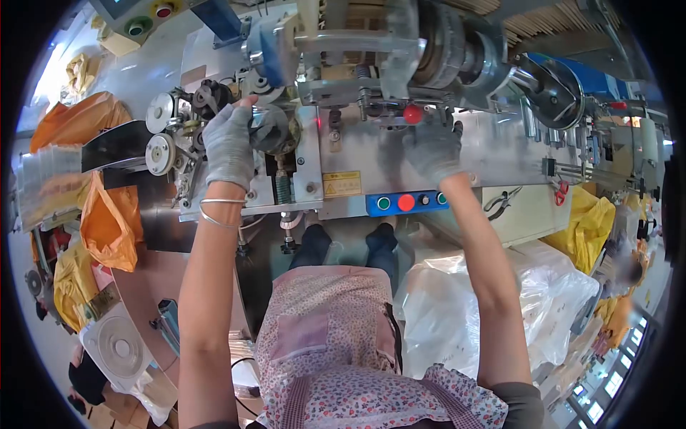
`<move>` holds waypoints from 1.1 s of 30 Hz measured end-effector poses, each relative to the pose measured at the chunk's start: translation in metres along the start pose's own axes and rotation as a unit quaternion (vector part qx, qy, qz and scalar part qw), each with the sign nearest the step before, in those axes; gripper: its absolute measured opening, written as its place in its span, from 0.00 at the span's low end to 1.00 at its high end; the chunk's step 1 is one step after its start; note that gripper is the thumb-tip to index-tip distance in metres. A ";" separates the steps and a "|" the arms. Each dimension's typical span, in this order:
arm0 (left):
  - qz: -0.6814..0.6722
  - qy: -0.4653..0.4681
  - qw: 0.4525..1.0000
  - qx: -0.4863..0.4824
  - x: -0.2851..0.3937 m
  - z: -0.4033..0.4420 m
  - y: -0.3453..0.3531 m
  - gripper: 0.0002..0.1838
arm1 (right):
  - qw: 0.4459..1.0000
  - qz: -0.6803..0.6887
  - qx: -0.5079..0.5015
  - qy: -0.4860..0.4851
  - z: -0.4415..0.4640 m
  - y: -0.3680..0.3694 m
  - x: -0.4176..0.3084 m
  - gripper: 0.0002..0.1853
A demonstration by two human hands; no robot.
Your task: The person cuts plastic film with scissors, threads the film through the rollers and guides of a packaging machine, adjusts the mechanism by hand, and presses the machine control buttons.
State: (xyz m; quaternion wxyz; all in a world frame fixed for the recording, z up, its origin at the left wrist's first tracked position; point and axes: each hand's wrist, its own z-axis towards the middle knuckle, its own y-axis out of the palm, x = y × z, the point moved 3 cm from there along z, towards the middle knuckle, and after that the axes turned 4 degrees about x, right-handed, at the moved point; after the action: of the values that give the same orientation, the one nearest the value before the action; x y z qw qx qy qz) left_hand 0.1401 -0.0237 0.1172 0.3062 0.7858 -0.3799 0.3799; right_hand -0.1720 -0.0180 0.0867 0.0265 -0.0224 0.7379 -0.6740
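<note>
My left hand [230, 146], in a pale knit glove, reaches in among the wheels and rollers at the left of a metal machine. A black knob [211, 99] is just beyond its knuckles, and a dark round roller [270, 129] stands beside it on the right. One digit points to the right; the other fingers are mostly hidden. My right hand [434, 150], gloved too, is over the steel machine bed [500, 154], below a red ball knob [412, 114]. Its thumb stands apart from the blurred fingers, and I see nothing held in it.
A blue button panel [407, 203] runs along the machine's front edge. Pliers [504, 203] and red-handled scissors [562, 191] are to the right. Clear plastic wrap [443, 300] covers a stack below my right arm. Orange bags [111, 222] stand at left, a yellow bag [586, 222] at right.
</note>
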 end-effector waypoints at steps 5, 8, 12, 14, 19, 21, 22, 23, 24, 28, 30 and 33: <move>0.179 0.179 0.967 -0.035 0.026 -0.012 -0.002 0.08 | 0.997 -0.023 0.079 -0.013 -0.017 0.004 -0.062 0.32; 0.210 0.225 0.951 -0.035 0.033 -0.021 -0.007 0.07 | 0.978 0.067 0.200 -0.010 -0.020 0.008 -0.072 0.30; 0.293 0.279 0.914 -0.027 0.040 -0.036 -0.011 0.06 | 0.953 0.175 0.240 -0.049 -0.018 0.006 -0.081 0.28; 0.329 0.283 0.901 -0.019 0.038 -0.033 -0.017 0.06 | 0.945 0.202 0.250 -0.060 -0.016 0.010 -0.084 0.25; 0.510 0.308 0.801 0.057 0.044 -0.013 -0.024 0.09 | 0.940 0.078 0.319 -0.086 -0.021 -0.002 -0.101 0.24; 0.521 0.324 0.788 0.047 0.045 -0.001 -0.024 0.10 | 0.938 0.073 0.329 -0.081 -0.016 0.004 -0.111 0.25; 0.532 0.326 0.780 0.056 0.044 0.004 -0.022 0.10 | 0.941 0.066 0.325 -0.074 -0.015 0.009 -0.116 0.26; 0.532 0.327 0.779 0.056 0.046 0.008 -0.019 0.10 | 0.939 0.074 0.327 -0.074 -0.015 0.011 -0.124 0.29; 0.552 0.341 0.758 0.069 0.048 0.010 -0.015 0.10 | 0.940 0.074 0.325 -0.073 -0.015 0.012 -0.132 0.29; 0.561 0.384 0.730 0.076 0.050 0.018 -0.007 0.10 | 0.950 0.128 0.284 -0.035 -0.012 0.019 -0.154 0.29; 0.563 0.380 0.731 0.066 0.048 0.020 -0.008 0.10 | 0.953 0.146 0.263 -0.039 -0.011 0.024 -0.159 0.30; 0.560 0.359 0.745 0.045 0.045 0.018 -0.010 0.09 | 0.941 0.184 0.260 -0.112 -0.007 0.027 -0.167 0.35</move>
State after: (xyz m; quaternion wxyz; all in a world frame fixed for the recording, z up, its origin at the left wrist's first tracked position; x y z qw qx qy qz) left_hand 0.1738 -0.0485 0.1431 0.1166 0.2505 -0.5966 0.7535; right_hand -0.0054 0.0032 0.0624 0.2376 0.0464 0.5202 -0.8190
